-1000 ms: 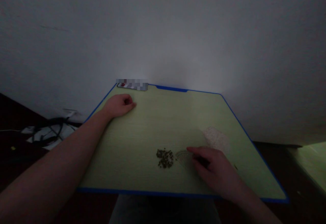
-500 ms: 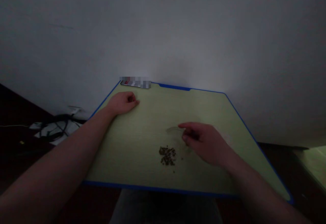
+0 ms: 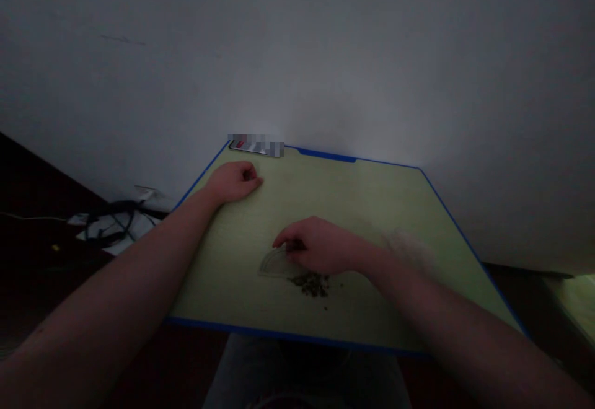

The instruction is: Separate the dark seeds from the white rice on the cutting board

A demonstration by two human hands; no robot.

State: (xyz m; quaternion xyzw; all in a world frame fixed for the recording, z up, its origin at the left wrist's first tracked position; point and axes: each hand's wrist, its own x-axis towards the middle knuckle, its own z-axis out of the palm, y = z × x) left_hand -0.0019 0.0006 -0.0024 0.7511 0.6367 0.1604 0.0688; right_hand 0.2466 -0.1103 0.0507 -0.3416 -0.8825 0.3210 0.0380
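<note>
My right hand (image 3: 320, 251) is closed on a clear, half-round plastic piece (image 3: 275, 265) that rests on the pale green table (image 3: 372, 198) just left of a small heap of dark grains (image 3: 312, 284). The hand covers the heap's upper edge. My left hand (image 3: 235, 181) lies at the table's far left corner with its fingers curled in; nothing shows in them. A faint whitish heap of pale grains (image 3: 409, 248) lies to the right, behind my right forearm.
The table has a blue rim (image 3: 288, 333) and stands against a white wall. A flat dark object (image 3: 255, 145) lies at the back edge. Cables and papers (image 3: 111, 226) lie on the dark floor at left. Another green surface (image 3: 579, 303) shows at far right.
My right hand has carried the clear plastic piece from the right of the dark grains, over them, to their left side. The left hand has stayed put. The view has shifted slightly.
</note>
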